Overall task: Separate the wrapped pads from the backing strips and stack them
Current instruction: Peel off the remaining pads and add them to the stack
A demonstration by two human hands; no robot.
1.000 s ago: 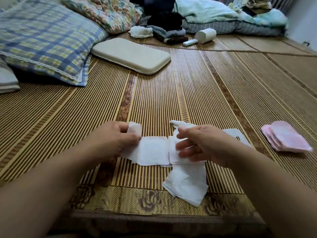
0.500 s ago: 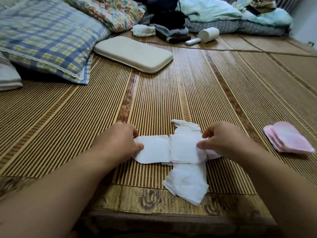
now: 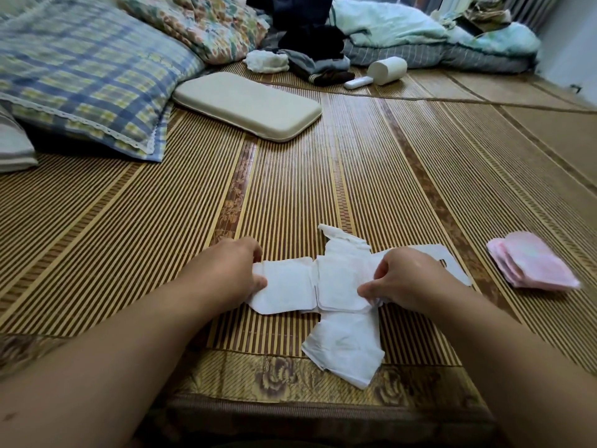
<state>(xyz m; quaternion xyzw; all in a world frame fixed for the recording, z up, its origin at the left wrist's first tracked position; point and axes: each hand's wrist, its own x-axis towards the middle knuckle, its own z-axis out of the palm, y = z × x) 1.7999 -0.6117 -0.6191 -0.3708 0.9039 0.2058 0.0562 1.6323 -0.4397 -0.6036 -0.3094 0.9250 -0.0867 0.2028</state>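
Observation:
A white strip of joined pad wrappers (image 3: pixel 287 291) lies across the bamboo mat in front of me. My left hand (image 3: pixel 231 273) pinches its left end. My right hand (image 3: pixel 410 279) pinches the right edge of the middle square (image 3: pixel 339 287). Loose white wrappers (image 3: pixel 344 347) lie in a small heap just below the strip, and a crumpled piece (image 3: pixel 339 237) sticks out above it. A white backing strip (image 3: pixel 452 263) shows behind my right hand. A stack of pink wrapped pads (image 3: pixel 533 261) sits on the mat to the right.
A beige cushion (image 3: pixel 248 105) lies on the bamboo mat (image 3: pixel 371 176) farther back. A checked pillow (image 3: pixel 87 72) is at the left. Bedding, clothes and a white cup (image 3: pixel 389 69) line the far side. The mat's patterned border (image 3: pixel 274 376) runs along the near edge.
My right hand shifted from over the middle square to its right edge and now pinches there. My left hand stayed at the strip's left end.

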